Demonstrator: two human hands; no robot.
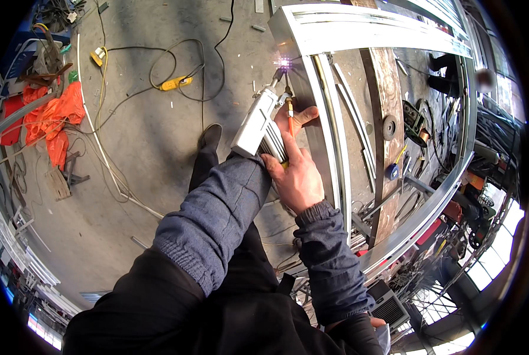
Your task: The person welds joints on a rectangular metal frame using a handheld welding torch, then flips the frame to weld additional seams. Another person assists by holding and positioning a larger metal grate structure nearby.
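Far left: orange plastic bags (59,115), crumpled, on the floor; right of them, a yellow cable connector (175,83) with dark cord looped about it. Centre: one white handheld torch (254,124), nozzle pointing far, a bright violet-white spark (284,63) at its tip, against or just beside the left side of the metal frame, near its far corner. Left hand (298,117), mostly hidden behind the torch, digits beside the frame; its grip cannot be told. Right hand (301,180), nearer: grip closed round the torch's rear, forefinger laid forward by a red hose (291,122). Right: silver metal frame (382,35), then a wooden plank (388,100) within it. Step in hand, as judged: welding or cutting at that corner; next move appears to call for a steady nozzle and controlled travel along the joint
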